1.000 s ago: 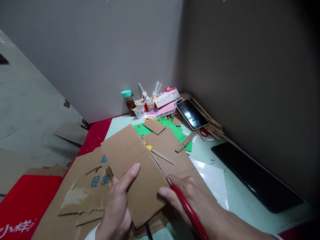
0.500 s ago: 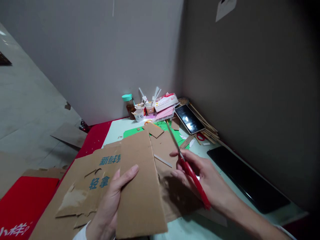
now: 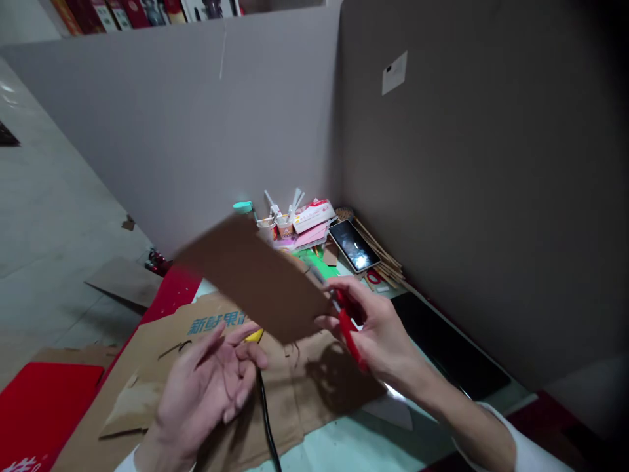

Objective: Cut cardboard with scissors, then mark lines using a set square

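Fingers (image 3: 236,354) of your left hand (image 3: 206,387) are spread and loosely curled, palm turned up, gripping nothing; the hand sits in the lower left-centre of the frame above the flattened printed carton (image 3: 206,328) and a black cable (image 3: 268,426). Your right hand (image 3: 373,334), just right of centre, has its fingers closed round the red handles of the scissors (image 3: 350,331), and the same hand pinches the right end of the brown cardboard piece (image 3: 255,278); whether the blades are parted you cannot tell, since the cardboard and motion blur hide them. That cardboard piece hangs in the air at the middle of the frame, tilted, its left end raised toward the upper left and blurred.

Half a second ago your left hand held this piece from below, thumb on its face, while the right hand carried the scissors alone with the blades pointing up and away. Now the left hand has let go and opened, the piece has passed to the right hand and swung up off the carton, and your view has lifted, so more of the grey partition (image 3: 171,131) shows. At the back corner the cups (image 3: 278,226), the pink box (image 3: 314,213) and the phone (image 3: 351,246) lie as before.
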The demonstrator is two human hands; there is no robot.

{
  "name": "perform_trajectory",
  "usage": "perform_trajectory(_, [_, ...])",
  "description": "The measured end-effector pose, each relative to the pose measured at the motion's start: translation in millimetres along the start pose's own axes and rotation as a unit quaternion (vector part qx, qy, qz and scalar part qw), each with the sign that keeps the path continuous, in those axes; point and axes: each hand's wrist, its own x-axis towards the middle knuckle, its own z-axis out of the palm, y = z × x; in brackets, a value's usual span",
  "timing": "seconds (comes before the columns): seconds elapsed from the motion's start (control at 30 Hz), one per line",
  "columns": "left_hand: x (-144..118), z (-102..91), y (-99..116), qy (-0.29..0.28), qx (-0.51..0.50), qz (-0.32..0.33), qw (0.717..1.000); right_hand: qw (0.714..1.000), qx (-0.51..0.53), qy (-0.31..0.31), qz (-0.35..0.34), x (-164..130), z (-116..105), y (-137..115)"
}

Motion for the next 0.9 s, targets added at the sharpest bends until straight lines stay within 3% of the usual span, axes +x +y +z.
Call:
perform_trajectory(0.07, [-2,-0.1,-4,-0.01,0.006,0.027,1.0,0.998,0.035,0.009,0.056,1,1,-5])
perform_trajectory(0.17, [-8,11.0,-15,0.005,0.003,0.053,0.999,0.988,0.083,-0.03,0.125,0,6,-13])
perform_trajectory(0.27, [-10,29.1,-25,0.027,0.019,0.013,0.999,0.981,0.104,-0.068,0.151,-7,16,-15])
perform_trajectory(0.37, [-5,39.8,-28,0.051,0.025,0.024,0.998,0.976,0.121,-0.071,0.167,-13,21,-10])
perform_trajectory(0.47, [2,39.1,-24,0.09,0.009,0.068,0.994,0.974,0.099,-0.066,0.195,-18,14,-3])
perform_trajectory(0.67, [14,30.5,-21,0.163,-0.028,0.105,0.981,0.961,0.006,-0.211,0.177,-26,3,1])
perform_trajectory(0.9, [17,29.6,-28,0.184,-0.047,0.097,0.977,0.958,-0.024,-0.211,0.191,-24,11,-2])
